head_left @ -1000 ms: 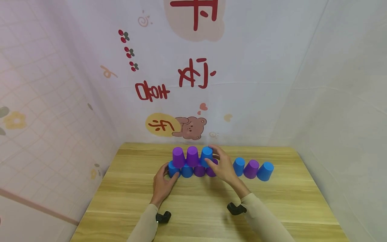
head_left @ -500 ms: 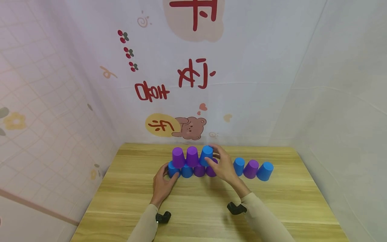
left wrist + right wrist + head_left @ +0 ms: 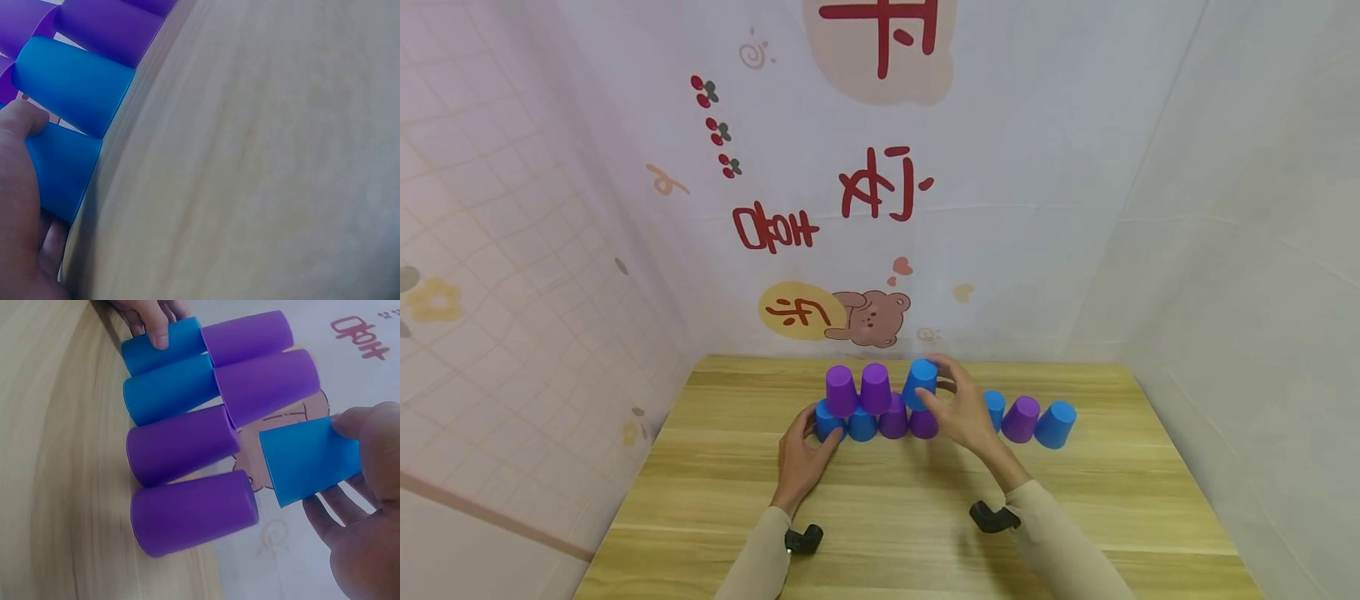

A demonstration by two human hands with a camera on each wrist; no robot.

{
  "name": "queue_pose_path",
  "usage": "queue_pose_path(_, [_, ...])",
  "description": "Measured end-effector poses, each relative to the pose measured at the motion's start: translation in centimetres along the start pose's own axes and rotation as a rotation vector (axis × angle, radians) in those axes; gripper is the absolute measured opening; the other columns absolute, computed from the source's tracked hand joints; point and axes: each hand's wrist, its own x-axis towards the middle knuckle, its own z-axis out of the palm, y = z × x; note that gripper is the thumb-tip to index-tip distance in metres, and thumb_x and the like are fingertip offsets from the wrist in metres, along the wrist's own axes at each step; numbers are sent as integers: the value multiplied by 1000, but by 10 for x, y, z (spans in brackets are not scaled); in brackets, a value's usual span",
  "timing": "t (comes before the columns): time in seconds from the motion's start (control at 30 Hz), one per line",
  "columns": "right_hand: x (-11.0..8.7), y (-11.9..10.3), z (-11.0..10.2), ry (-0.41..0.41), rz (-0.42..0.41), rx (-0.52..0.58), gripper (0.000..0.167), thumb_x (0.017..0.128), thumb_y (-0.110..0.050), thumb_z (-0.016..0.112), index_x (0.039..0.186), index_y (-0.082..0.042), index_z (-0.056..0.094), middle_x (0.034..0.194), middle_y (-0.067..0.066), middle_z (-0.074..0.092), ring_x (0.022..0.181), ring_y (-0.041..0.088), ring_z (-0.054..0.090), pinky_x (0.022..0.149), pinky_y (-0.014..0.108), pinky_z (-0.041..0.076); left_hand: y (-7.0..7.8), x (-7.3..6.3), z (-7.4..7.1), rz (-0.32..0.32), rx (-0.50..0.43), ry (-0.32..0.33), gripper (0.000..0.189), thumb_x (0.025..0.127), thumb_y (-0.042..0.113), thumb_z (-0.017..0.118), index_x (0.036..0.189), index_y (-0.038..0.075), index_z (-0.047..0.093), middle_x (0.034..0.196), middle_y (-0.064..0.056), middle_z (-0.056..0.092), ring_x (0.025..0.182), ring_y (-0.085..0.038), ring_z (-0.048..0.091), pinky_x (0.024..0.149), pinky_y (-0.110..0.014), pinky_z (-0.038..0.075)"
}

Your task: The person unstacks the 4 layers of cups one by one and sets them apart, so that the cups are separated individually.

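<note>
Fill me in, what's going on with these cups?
A person's right hand holds a blue cup above the right end of a four-cup row, not touching it. Their left hand grips the row's leftmost cup, also blue. Two purple cups stand upside down on the row. Three more cups stand to the right.

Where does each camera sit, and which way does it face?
Head: worn on the head, facing forward and down at the table; left hand, right hand and sleeves show.
Left wrist: on that wrist, facing the table and end blue cup; left hand partly shows.
Right wrist: on that wrist, facing the right hand's blue cup; both hands show.
Head and right wrist both show that cup.
</note>
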Motion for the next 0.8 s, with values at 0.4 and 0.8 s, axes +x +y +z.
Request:
queue_pose_path(0.4, [-6, 3, -32, 43, -43, -22, 59, 100, -9, 86, 153, -4, 60, 145, 20, 72, 132, 45, 74, 110, 59, 66, 0, 0, 0, 4, 4, 6, 64, 98, 23, 90, 156, 14, 64, 152, -12, 73, 138, -31, 74, 118, -54, 62])
queue_pose_path(0.8, [-16, 9, -73, 83, -18, -84, 60, 102, -9, 85, 155, -3, 58, 147, 18, 71, 129, 36, 74, 109, 30, 66, 0, 0, 1, 13, 17, 16, 64, 98, 22, 90, 156, 11, 64, 151, -14, 74, 138, -34, 74, 117, -56, 62])
